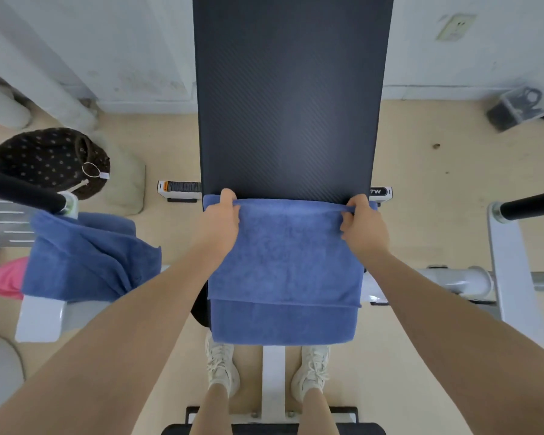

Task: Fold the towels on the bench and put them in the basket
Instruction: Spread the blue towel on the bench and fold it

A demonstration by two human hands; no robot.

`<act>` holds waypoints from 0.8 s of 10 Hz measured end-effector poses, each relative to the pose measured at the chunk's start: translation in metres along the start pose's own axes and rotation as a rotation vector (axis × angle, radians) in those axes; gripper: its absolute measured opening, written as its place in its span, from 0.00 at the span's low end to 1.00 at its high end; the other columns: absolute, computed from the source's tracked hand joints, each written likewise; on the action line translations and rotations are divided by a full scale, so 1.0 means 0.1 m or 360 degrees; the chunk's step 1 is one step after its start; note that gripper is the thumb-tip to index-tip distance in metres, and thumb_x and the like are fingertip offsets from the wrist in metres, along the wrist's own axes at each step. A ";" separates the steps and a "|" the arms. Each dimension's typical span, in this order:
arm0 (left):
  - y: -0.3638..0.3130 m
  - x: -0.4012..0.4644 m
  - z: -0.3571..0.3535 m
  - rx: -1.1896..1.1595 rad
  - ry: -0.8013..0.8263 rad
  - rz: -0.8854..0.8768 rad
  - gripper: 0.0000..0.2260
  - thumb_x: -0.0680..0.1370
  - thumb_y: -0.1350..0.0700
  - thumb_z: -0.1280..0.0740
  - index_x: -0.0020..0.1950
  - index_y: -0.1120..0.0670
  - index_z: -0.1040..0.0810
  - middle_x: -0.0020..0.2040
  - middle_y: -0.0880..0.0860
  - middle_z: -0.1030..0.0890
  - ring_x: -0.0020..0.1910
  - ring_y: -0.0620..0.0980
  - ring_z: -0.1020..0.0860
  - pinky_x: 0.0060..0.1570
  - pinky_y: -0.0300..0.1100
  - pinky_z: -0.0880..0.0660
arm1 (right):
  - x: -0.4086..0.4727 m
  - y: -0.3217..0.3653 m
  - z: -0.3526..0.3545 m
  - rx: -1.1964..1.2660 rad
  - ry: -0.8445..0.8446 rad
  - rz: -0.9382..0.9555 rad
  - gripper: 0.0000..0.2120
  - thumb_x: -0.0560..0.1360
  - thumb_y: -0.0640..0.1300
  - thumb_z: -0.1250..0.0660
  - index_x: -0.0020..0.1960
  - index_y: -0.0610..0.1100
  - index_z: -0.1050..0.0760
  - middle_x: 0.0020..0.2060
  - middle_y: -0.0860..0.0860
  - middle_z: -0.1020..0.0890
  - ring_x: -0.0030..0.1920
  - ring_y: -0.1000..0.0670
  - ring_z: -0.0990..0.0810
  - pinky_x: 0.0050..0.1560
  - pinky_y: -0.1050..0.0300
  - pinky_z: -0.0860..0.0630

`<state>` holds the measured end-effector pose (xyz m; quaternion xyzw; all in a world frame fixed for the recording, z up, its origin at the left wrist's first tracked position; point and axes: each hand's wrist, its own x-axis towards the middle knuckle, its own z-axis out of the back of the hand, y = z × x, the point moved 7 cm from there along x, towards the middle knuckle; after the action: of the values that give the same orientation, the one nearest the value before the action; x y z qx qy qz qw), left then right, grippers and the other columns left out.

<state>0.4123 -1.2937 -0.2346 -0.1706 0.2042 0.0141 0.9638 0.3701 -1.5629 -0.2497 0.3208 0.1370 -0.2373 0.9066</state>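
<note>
Left hand and right hand pinching blue towel's far fold corners, on black bench

A dark padded bench runs away from the viewer. 1 blue towel lies across its near end, folded over itself, the lower layer hanging past the edge. The far pad is bare.
</note>
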 end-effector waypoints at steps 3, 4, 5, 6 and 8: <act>-0.81 0.50 1.39 0.0634 -0.0400 -0.0277 0.14 0.78 0.56 0.51 0.59 0.54 0.30 0.37 0.47 0.34 0.30 0.49 0.37 0.42 0.41 0.33 | 0.68 1.14 1.05 0.0548 -0.0220 0.0313 0.13 0.79 0.38 0.48 0.62 0.46 0.33 0.41 0.50 0.25 0.40 0.48 0.28 0.40 0.55 0.30; -0.95 0.57 1.72 0.0836 -0.0841 -0.0339 0.15 0.82 0.45 0.53 0.65 0.46 0.34 0.51 0.49 0.20 0.45 0.40 0.26 0.44 0.24 0.36 | 0.78 1.32 1.12 0.0574 -0.0139 0.0437 0.28 0.79 0.37 0.45 0.75 0.54 0.47 0.56 0.54 0.28 0.50 0.52 0.26 0.53 0.58 0.30; -0.63 0.75 1.31 0.0261 -0.0639 -0.0351 0.14 0.81 0.55 0.43 0.66 0.48 0.32 0.62 0.56 0.27 0.57 0.54 0.26 0.49 0.37 0.32 | 0.69 1.18 0.97 0.0176 -0.0187 0.0480 0.23 0.77 0.36 0.44 0.70 0.49 0.37 0.58 0.50 0.27 0.53 0.48 0.25 0.53 0.54 0.28; -0.42 0.59 0.81 0.0432 -0.0440 -0.0531 0.14 0.77 0.60 0.38 0.62 0.59 0.28 0.59 0.60 0.29 0.55 0.62 0.29 0.51 0.51 0.33 | 0.49 0.86 0.65 -0.0415 -0.0117 0.0515 0.10 0.77 0.39 0.41 0.57 0.40 0.26 0.55 0.44 0.26 0.55 0.42 0.27 0.51 0.51 0.29; -0.31 0.42 0.60 0.0439 -0.0540 -0.0606 0.19 0.60 0.61 0.24 0.48 0.63 0.23 0.47 0.63 0.23 0.42 0.63 0.23 0.37 0.49 0.26 | 0.33 0.65 0.39 -0.0812 -0.0185 0.0787 0.15 0.68 0.43 0.28 0.50 0.37 0.26 0.52 0.40 0.26 0.53 0.37 0.27 0.51 0.46 0.28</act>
<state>0.4771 -1.3047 -0.1898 -0.0682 0.0045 -0.1667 0.9836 0.4358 -1.5557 -0.2001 0.0935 0.0581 0.0133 0.9938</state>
